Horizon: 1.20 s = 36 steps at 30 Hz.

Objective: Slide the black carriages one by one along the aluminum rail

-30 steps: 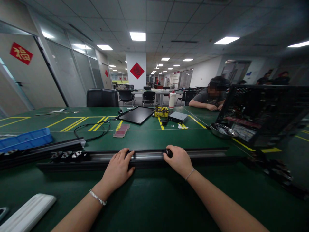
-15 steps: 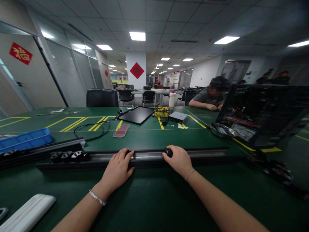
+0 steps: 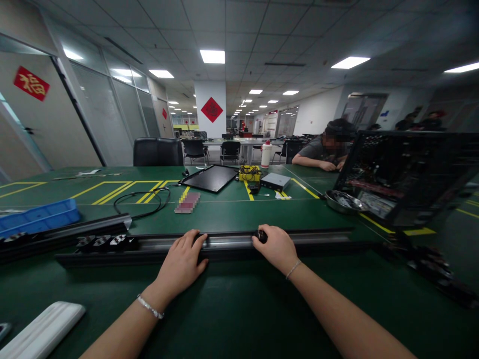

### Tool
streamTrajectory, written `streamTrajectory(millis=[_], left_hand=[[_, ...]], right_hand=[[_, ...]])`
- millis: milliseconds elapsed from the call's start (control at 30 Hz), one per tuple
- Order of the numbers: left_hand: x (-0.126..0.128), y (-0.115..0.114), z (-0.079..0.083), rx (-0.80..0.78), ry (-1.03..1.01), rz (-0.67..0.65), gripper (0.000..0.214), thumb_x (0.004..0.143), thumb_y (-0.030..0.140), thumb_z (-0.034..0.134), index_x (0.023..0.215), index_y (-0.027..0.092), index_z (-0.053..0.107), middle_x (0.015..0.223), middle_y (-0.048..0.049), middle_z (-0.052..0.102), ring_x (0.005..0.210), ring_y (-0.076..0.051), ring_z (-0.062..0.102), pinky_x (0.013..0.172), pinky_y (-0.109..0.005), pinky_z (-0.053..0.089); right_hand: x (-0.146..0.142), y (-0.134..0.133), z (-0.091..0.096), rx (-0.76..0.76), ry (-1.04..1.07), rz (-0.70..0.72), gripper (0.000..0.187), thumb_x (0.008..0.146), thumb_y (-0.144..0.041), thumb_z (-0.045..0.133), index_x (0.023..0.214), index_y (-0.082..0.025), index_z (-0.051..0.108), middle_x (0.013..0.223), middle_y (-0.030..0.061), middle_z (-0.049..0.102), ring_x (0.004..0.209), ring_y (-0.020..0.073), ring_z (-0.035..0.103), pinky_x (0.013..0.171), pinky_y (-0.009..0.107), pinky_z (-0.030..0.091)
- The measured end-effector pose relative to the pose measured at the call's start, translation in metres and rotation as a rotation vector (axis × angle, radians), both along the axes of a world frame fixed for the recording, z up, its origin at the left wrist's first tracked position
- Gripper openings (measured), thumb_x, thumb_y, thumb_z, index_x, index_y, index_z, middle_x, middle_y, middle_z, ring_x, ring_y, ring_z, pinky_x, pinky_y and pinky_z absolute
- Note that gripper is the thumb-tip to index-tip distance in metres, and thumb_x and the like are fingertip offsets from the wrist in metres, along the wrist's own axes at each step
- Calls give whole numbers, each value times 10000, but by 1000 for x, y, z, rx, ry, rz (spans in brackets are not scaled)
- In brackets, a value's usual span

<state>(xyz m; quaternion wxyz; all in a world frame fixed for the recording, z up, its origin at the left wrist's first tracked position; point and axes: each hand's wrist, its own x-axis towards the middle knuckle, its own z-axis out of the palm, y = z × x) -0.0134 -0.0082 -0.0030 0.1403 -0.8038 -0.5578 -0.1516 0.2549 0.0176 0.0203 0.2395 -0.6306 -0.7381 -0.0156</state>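
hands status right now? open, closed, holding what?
Left hand: open, fingers resting flat on the long black rail.
Right hand: closed on a small black knob on the rail.

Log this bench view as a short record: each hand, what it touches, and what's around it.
Left hand: flat on long black rail, fingers over its silver channel
Right hand: fingertips pinch small black knob on rail
Surface: green table
Left side: blue bin, white panel
Right side: open black chassis, metal bowl
Far side: seated person
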Motion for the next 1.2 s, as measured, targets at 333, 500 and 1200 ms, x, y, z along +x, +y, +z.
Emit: streamTrajectory(millis=[333, 500, 1200], left_hand=[[0, 0, -1, 8, -9, 0, 542, 751, 353, 544, 1262, 196, 458, 1298, -124, 472, 1183, -274, 457, 1000, -423, 368], [0, -1, 1, 8, -2, -1, 541, 748, 343, 547, 1259, 189, 460, 1295, -129, 472, 1183, -275, 459, 1001, -422, 367], [1, -1, 2, 4, 9, 7, 532, 759, 343, 534, 1263, 194, 453, 1302, -126, 467, 1180, -271, 462, 1002, -424, 367]], right_hand=[[0, 0, 0, 5, -2, -5, 234, 769, -382, 526, 883, -202, 623, 821, 42, 646, 819, 178, 573, 732, 263, 375], [1, 0, -1, 20, -9, -11, 228, 767, -371, 520, 879, -198, 619, 808, 42, 641, 799, 179, 569, 724, 269, 375], [2, 2, 2, -33, -10, 13, 235, 777, -382, 504, 883, -204, 614, 811, 45, 632, 807, 177, 566, 712, 263, 370]])
